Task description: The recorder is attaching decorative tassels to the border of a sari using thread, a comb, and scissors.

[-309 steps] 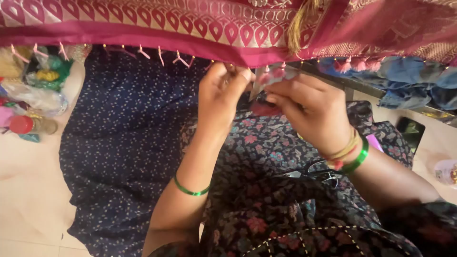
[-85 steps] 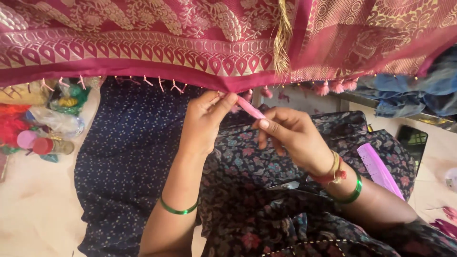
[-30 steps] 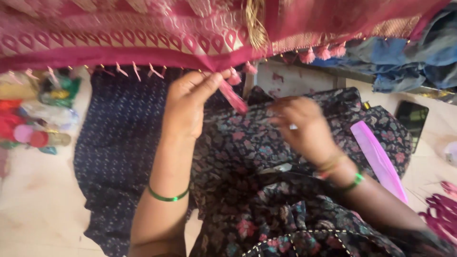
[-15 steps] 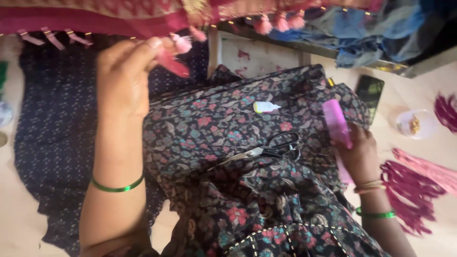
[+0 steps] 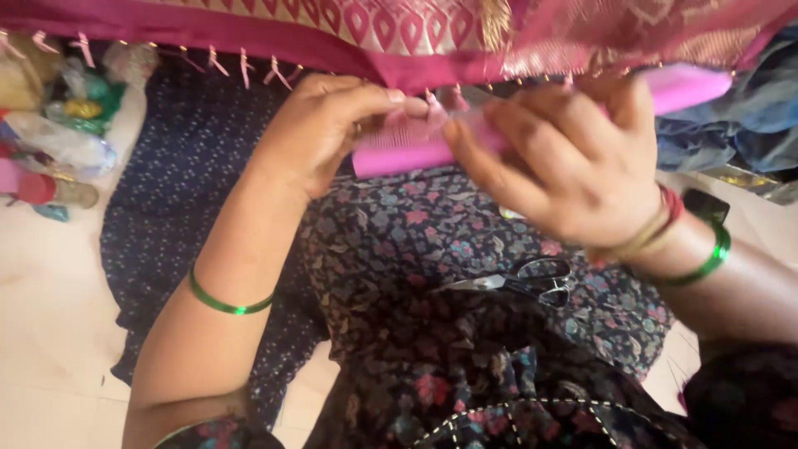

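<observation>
Right hand [image 5: 573, 162] came back up with the pink comb [image 5: 416, 150]; fingers grip it at the sari border [image 5: 274, 25]. Left hand [image 5: 324, 133] pinches one tassel [image 5: 436, 108] against the teeth. Several tassels left; scissors [image 5: 532, 278] on lap.

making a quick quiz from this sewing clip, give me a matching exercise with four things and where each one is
Things:
1. pink plastic comb
2. black-handled metal scissors
3. thin green bangle
4. magenta patterned cloth with tassels

Places:
a. lying on the floral fabric on the lap
b. around the left forearm
c. hanging across the top of the view
d. held between both hands

Pairs: 1-d, 2-a, 3-b, 4-c
</observation>
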